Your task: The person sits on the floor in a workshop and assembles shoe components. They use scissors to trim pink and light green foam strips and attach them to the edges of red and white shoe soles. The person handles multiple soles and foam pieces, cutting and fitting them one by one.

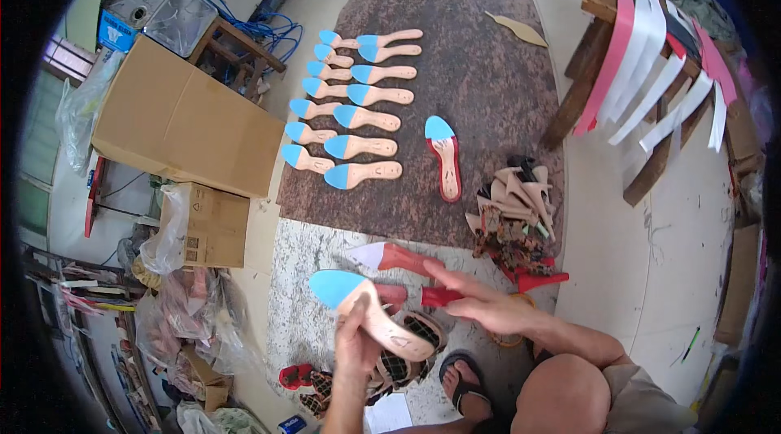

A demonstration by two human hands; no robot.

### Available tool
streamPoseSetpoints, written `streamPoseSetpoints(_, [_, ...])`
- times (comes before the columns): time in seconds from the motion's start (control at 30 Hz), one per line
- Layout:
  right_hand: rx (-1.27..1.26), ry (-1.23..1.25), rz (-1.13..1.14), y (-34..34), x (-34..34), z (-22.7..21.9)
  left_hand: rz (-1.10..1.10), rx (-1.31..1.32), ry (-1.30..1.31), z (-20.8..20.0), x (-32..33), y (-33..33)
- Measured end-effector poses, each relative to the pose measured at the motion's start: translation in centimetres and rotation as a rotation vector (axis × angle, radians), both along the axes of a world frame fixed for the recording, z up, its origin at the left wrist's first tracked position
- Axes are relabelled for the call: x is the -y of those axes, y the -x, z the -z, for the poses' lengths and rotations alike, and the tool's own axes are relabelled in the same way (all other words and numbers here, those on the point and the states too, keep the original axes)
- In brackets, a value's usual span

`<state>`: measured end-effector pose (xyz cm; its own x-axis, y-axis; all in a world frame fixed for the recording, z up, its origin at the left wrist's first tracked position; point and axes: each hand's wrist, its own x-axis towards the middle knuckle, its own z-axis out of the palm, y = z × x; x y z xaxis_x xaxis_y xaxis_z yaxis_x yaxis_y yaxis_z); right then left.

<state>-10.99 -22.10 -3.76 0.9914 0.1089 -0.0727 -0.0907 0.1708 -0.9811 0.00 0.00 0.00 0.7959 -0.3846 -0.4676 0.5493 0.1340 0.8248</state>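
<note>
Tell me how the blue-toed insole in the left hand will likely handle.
The insole is probably fairly stiff: the left hand grips it near its middle, and neither end visibly droops. It looks thin, so likely light. Its curved profile might make it rock if pushed, though rolling seems unlikely.

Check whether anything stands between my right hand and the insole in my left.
Nothing visible clearly blocks the right hand from the blue-toed insole that the left hand holds. A red piece shows in the gap between them, apparently lower down; whether the right hand touches it, I cannot tell.
</note>
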Motion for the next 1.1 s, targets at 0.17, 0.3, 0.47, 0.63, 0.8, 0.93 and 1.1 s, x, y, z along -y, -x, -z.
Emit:
streamPoseSetpoints(0.17, [-0.124,0.142,0.233,2.4,0.9,0.3,-0.124,-0.265,0.126,4.0,2.9,4.3])
streamPoseSetpoints(0.3, [-0.256,-0.087,0.254,2.1,0.5,-1.2,-0.167,-0.367,0.265,5.2,3.3,6.8])
streamPoseSetpoints(0.47, [-0.200,-0.286,0.246,0.9,-0.8,-2.2,-0.055,-0.382,0.250,5.2,3.0,8.3])
streamPoseSetpoints(0.63, [-0.297,-0.281,0.127,0.6,-0.9,-2.1,-0.064,-0.395,0.317,6.0,2.1,8.7])
streamPoseSetpoints(0.8, [-0.312,-0.313,0.200,0.6,-1.8,-1.8,-0.019,-0.401,0.371,5.8,2.7,8.9])
streamPoseSetpoints(0.93, [-0.330,-0.275,0.189,0.8,-1.3,-2.0,0.002,-0.345,0.273,4.9,3.6,9.1])
streamPoseSetpoints(1.1, [-0.360,-0.358,0.155,0.9,-1.2,-1.6,0.025,-0.321,0.272,4.7,3.7,9.2])
